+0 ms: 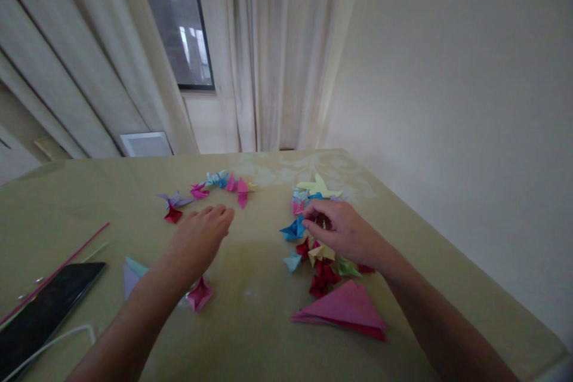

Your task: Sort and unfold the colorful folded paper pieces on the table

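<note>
My right hand (340, 225) has thumb and forefinger pinched together at the edge of a blue folded-paper crane (293, 228). Around it lies a pile of paper cranes: a pale yellow one (320, 186) behind, a cream one (321, 253), a dark red one (324, 277) and a light blue one (292, 261). My left hand (201, 236) hovers or rests palm down over the table, its fingertips hidden beneath it. Beyond it runs a curved row of cranes, among them a red one (172, 213) and a pink one (242, 192). A pink crane (200, 295) sits beside my left forearm.
Folded pink paper (342, 313) lies before the pile. At left are a dark phone-like slab (54, 310), a white cable (58, 343), a thin pink stick (67, 262) and pale folded paper (132, 277) partly behind my forearm. A wall (470, 101) borders the table's right side.
</note>
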Available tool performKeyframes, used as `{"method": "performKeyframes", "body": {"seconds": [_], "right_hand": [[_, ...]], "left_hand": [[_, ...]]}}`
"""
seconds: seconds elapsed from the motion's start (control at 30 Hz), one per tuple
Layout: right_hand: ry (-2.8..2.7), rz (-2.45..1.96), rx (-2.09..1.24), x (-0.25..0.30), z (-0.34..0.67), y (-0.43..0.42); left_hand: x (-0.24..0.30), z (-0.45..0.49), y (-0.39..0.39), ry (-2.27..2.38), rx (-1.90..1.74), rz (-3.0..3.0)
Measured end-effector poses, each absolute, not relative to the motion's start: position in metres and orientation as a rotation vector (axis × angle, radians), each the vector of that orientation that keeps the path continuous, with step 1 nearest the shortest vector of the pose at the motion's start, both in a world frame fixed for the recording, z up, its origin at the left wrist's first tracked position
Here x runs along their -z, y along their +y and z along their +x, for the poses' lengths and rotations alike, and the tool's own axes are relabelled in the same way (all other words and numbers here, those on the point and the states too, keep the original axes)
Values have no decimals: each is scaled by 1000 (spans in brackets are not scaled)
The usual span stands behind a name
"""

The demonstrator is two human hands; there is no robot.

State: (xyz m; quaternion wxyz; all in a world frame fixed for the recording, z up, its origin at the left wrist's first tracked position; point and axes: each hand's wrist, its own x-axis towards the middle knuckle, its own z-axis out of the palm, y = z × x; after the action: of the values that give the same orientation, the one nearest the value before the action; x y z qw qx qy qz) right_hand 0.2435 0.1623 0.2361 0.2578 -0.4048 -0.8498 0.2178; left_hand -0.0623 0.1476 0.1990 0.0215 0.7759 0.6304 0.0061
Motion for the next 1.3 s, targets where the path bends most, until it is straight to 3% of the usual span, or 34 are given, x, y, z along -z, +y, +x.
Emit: {"method": "performKeyframes", "body": {"seconds": [0.07, 0.17, 0.37, 0.6, 0.73, 1.0, 1.1, 1.3], "right_hand": [[-2365, -1147, -560, -238, 253, 166], [-2407, -1210, -529, -237, 260, 172], [-2434, -1182, -551, -230, 249, 171], [-2345, -1048, -656, -218, 229, 159], [-2348, -979, -597, -214, 221, 156], [-2378, -1032, -638, -255, 257, 152], [-2286, -1091, -612, -266, 278, 144], [-1928, -1196, -902, -218, 310, 113]], "left_hand": [[-190, -81, 152, 2140, 349, 2240], [-171, -98, 160, 2112, 458, 2108], [-154, -91, 172, 1768, 85, 2269], [-185, -48, 157, 1211, -644, 1989], [-199, -22, 142, 1037, -728, 1898], [-201, -101, 134, 1570, -304, 2074], [-205, -133, 118, 1740, -348, 2086], [-167, -124, 64, 1833, -441, 2208]]}}
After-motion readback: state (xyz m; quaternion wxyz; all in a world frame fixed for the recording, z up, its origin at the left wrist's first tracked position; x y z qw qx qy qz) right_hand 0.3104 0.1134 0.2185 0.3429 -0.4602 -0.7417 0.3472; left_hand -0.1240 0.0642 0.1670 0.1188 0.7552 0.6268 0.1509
